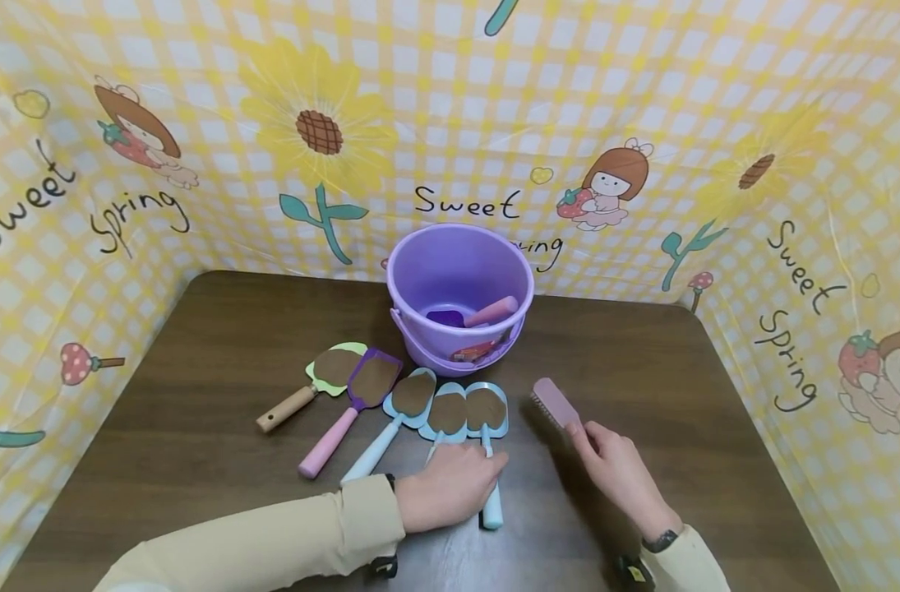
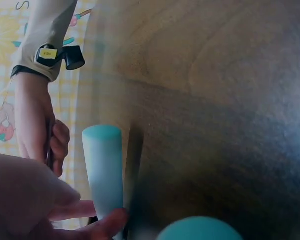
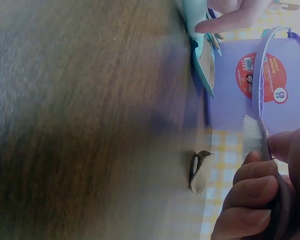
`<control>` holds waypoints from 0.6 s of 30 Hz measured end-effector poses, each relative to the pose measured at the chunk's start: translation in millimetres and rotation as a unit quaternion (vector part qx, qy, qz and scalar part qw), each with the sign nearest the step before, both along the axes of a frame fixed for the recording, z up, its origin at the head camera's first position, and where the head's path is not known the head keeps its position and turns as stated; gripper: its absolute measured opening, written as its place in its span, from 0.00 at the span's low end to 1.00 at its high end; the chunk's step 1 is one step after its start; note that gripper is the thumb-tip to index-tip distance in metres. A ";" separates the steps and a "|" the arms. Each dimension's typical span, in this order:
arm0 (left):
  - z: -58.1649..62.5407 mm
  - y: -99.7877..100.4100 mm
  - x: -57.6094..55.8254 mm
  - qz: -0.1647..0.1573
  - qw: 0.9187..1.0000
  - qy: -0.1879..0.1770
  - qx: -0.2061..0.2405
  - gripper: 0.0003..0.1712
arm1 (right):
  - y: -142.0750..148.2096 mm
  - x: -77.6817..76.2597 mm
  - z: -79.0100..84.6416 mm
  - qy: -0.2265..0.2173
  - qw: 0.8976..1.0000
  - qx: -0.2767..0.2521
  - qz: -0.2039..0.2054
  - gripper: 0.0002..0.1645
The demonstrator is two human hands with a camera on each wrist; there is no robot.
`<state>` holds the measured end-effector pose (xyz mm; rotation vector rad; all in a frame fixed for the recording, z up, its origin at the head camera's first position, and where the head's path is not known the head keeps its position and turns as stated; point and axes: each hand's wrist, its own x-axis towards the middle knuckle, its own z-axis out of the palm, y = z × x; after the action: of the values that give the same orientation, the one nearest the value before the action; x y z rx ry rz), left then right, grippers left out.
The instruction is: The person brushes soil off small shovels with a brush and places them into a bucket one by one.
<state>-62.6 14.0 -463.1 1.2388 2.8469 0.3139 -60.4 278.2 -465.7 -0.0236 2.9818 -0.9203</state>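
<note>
Five paddles [image 1: 374, 378] in head view, on desk [image 1: 627, 362], at near side of purple bucket [image 1: 460, 256]. With left grip [image 1: 453, 485], holding handle [image 1: 492, 503] of rightmost blue paddle [image 1: 486, 409], before bucket. With right grip [image 1: 616, 467], holding pink brush [image 1: 556, 401], right of bucket. In left wrist view, fingers [image 2: 110, 226] on same handle. In right wrist view, bristles [image 3: 251, 136] and bucket's red label [image 3: 245, 80].
</note>
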 end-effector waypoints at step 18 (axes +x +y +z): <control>1.6 4.6 -2.0 0.003 0.993 -0.089 0.074 0.12 | -1.5 -0.9 -2.3 -0.009 1.000 0.012 0.019 0.23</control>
<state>-64.6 18.5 -461.4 1.1603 2.7182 0.6134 -61.3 276.7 -468.1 -0.0712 2.9648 -0.8769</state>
